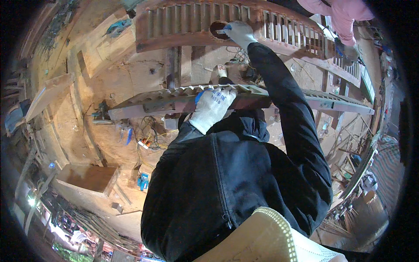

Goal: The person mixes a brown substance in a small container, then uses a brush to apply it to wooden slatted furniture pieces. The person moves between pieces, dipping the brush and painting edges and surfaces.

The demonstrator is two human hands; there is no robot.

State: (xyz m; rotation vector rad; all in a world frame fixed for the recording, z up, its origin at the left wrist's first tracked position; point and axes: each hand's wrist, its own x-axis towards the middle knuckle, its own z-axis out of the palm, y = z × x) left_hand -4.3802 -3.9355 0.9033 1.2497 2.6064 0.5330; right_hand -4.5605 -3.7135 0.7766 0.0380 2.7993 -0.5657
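Note:
My right hand (pixel 241 33), in a white glove with blue on its finger side, reaches far forward. Its fingers are closed at the rim of a round container (pixel 217 29) with a dark reddish-brown inside. That container is at the far brown louvered wooden panel (pixel 183 43). Closer to my body, my left hand (pixel 214 106), gloved the same way, is closed over the upper edge of a second louvered panel (pixel 150 105). Its fingertips are partly hidden, so anything small under them cannot be seen.
Another person's pink sleeve (pixel 345 19) is at the far right, beside the far panel. Cables (pixel 150 131) and a blue tool (pixel 143 181) lie on the floor to my left. A brown wooden box (pixel 85 178) stands lower left. Scrap sticks (pixel 349 209) are at lower right.

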